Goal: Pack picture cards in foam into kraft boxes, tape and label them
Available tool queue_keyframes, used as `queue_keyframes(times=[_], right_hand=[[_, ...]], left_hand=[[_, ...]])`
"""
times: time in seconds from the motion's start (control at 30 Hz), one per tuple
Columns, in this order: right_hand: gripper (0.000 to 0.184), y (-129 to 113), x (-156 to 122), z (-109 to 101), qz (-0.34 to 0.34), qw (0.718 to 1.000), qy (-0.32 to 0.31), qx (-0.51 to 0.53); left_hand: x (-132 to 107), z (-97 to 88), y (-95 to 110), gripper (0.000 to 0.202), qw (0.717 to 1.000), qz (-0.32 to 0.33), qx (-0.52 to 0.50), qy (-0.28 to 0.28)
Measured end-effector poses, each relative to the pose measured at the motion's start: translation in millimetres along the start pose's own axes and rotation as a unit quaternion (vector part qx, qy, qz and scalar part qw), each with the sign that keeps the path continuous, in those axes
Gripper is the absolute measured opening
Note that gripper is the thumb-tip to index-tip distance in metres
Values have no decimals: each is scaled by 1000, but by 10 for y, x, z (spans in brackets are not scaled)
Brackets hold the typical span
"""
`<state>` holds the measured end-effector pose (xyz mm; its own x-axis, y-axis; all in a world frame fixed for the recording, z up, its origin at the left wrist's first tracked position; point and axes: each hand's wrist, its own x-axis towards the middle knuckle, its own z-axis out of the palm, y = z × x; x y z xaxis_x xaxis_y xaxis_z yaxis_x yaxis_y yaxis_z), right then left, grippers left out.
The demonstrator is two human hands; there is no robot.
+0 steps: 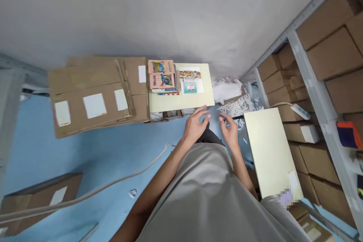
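Note:
My left hand (195, 124) is held in the air just in front of the cream table's near edge, its fingers apart and nothing in them. Level with it, a short gap to the right, my right hand (230, 130) is also open and bare, its thumb and fingers curved apart. On the cream table (167, 103) ahead lies a stack of pink printed packets (161, 74). To the right of that stack, a white card with a teal label (190, 86) rests beside a brown-patterned strip (190, 74). Neither hand touches any of these.
Flattened cardboard boxes (113, 111) with white labels cover the left part. White paper scraps (241, 106) lie in a box ahead right. A second cream table (269, 147) stands right, by shelves of brown boxes (323, 159). A cable (124, 177) crosses the left side above the blue floor.

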<state>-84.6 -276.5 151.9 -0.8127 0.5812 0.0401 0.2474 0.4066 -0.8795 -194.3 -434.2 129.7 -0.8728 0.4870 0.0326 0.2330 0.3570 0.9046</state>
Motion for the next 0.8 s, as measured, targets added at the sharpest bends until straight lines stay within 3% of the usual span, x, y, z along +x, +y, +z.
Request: queue_keyframes(times=[0.13,0.3,0.5,0.67,0.8], right_hand=[[40,-142,525,430,-20,996,-79,23],[41,-244,1140,908,-19,987,-151,44],[45,-95,1823,1503,13,968,-233,92],[53,36,2445,2319,69,947,-291,120],[44,-78,2872,3044,82,956,-282,23]], left_hand=[[282,-300,-223,45,996,-49,17,71],[785,-518,-479,50,988,-103,26,112],[1430,-690,-935,55,972,-161,65,158],[1592,-837,-1382,56,959,-195,88,186],[1585,-988,-1679,55,951,-244,61,181]])
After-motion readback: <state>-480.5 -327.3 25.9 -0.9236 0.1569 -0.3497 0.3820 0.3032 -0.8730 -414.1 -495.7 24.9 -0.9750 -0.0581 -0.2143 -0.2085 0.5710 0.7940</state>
